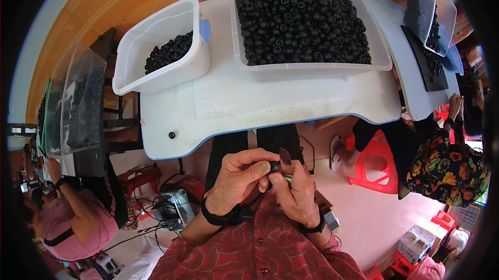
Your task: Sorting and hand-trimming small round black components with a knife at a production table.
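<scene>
Just past the table's near edge, above my lap, my left hand (243, 176) pinches a small round black piece (274, 166) between thumb and fingers. Close against it, my right hand (296, 192) grips a small knife; its short flat blade (285, 156) points up beside the black piece. A bit of pale green shows under my right thumb, and most of the handle is hidden in the fingers. Whether the blade touches the piece, I cannot tell. One loose black piece (172, 135) lies on the white table (249, 101) at its left front corner.
A large clear bin (312, 68) full of similar black pieces stands at the back, and a smaller white tub (156, 83) holds fewer. Co-workers sit left and right at other tables with bins. A red stool (373, 160) and cables (138, 191) occupy the floor.
</scene>
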Motion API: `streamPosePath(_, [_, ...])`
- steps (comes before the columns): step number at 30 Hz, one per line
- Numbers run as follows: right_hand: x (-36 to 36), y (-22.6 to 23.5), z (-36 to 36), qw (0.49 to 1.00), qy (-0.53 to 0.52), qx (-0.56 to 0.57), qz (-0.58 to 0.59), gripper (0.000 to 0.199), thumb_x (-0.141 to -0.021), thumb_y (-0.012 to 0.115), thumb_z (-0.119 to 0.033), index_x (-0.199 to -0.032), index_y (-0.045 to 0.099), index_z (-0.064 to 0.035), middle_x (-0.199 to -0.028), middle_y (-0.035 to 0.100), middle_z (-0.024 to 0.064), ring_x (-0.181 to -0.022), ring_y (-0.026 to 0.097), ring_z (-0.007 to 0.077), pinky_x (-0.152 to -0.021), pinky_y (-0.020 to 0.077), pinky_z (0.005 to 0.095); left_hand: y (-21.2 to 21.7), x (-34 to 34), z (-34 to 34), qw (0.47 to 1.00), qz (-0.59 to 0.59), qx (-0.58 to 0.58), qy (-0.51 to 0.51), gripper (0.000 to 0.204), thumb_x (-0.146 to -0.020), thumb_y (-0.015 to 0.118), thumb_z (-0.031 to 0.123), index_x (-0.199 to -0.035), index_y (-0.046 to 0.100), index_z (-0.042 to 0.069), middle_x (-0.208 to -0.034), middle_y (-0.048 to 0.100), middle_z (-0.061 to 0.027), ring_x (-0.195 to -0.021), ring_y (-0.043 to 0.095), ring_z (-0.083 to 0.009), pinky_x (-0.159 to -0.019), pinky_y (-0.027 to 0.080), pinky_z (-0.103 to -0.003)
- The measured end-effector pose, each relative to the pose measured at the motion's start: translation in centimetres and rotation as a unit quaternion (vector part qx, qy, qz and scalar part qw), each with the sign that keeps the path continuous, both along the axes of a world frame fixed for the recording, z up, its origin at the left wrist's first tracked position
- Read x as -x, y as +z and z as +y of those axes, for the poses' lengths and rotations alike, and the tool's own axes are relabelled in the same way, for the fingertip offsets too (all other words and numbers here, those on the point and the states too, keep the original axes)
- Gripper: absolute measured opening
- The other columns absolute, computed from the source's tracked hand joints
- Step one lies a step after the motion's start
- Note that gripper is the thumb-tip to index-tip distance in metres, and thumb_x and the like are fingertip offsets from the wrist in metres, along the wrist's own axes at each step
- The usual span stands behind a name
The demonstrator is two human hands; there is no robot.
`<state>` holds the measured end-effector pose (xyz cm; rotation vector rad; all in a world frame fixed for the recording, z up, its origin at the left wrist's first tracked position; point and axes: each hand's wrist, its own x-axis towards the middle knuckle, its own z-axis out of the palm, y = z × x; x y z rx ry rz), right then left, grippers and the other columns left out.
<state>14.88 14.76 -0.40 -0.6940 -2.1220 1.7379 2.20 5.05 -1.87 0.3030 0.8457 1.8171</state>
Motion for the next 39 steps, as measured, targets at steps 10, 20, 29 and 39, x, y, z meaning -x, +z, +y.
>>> streamPosePath(10, [0.1, -0.2, 0.2, 1.000, 0.023, -0.008, -0.017, 0.026, -0.098, 0.051, -0.022, -0.101, 0.046, 0.0032, -0.076, 0.065, 0.0132, -0.071, 0.069, 0.0255, -0.059, 0.0528, 0.0315, -0.1, -0.1, 0.1, 1.000, 0.018, -0.010, 0.017, 0.020, -0.092, 0.057, 0.002, -0.110, 0.064, -0.005, -0.094, 0.064, -0.0109, -0.065, 0.059, -0.0094, -0.055, 0.050, -0.020])
streamPosePath(20, [0.4, -1.0, -0.2, 0.996, 0.005, -0.082, -0.017, 0.024, -0.097, 0.052, -0.022, -0.099, 0.047, 0.0013, -0.072, 0.063, 0.0135, -0.066, 0.067, 0.0303, -0.055, 0.0519, 0.0345, -0.1, -0.5, 0.2, 0.998, 0.028, 0.031, 0.036, 0.019, -0.091, 0.059, 0.003, -0.107, 0.065, -0.005, -0.091, 0.063, -0.0116, -0.060, 0.057, -0.0091, -0.049, 0.048, -0.021])
streamPosePath(29, [0.7, -1.7, -0.4, 0.994, -0.012, -0.110, 0.015, 0.019, -0.096, 0.055, -0.018, -0.095, 0.050, 0.0003, -0.069, 0.061, 0.0131, -0.060, 0.065, 0.0299, -0.049, 0.0498, 0.0347, 0.0, -1.0, 0.0, 0.994, 0.060, 0.063, 0.061, 0.018, -0.092, 0.059, 0.005, -0.105, 0.065, -0.006, -0.081, 0.059, -0.0067, -0.057, 0.056, -0.0079, -0.047, 0.047, -0.021])
streamPosePath(39, [1.0, -1.7, -0.3, 0.988, -0.014, -0.150, 0.022, 0.015, -0.093, 0.058, -0.012, -0.088, 0.051, -0.0004, -0.068, 0.056, 0.0123, -0.056, 0.063, 0.0291, -0.046, 0.0479, 0.0363, 0.2, -1.6, 0.3, 0.989, 0.073, 0.075, 0.103, 0.020, -0.093, 0.058, 0.006, -0.107, 0.065, -0.006, -0.076, 0.058, -0.0042, -0.055, 0.054, -0.0073, -0.046, 0.046, -0.020])
